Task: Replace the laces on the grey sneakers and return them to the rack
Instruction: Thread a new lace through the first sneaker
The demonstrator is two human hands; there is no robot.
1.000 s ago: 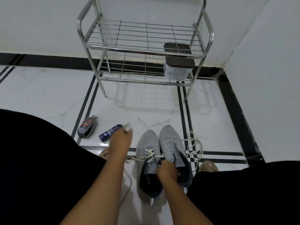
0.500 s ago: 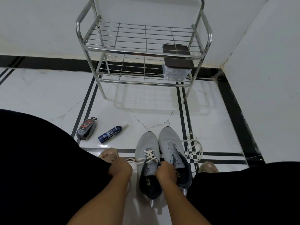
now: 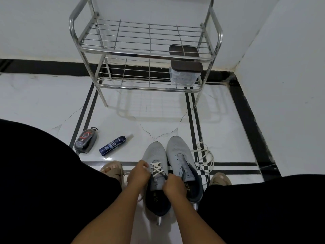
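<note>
Head view: grey sneakers side by side, left one half-laced.

I saw a dim, bluish picture; soft overhead light threw the chrome wire shoe rack's faint shadow onto the glossy white floor tiles, with edges bowed by the wide lens.

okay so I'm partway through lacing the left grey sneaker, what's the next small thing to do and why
Probably thread the lace end through the next eyelet up on the left sneaker. Its white lace crosses only the lower rows, and both your left hand and right hand sit at the tongue. The right sneaker is unlaced, its loose lace lying beside it.
</note>
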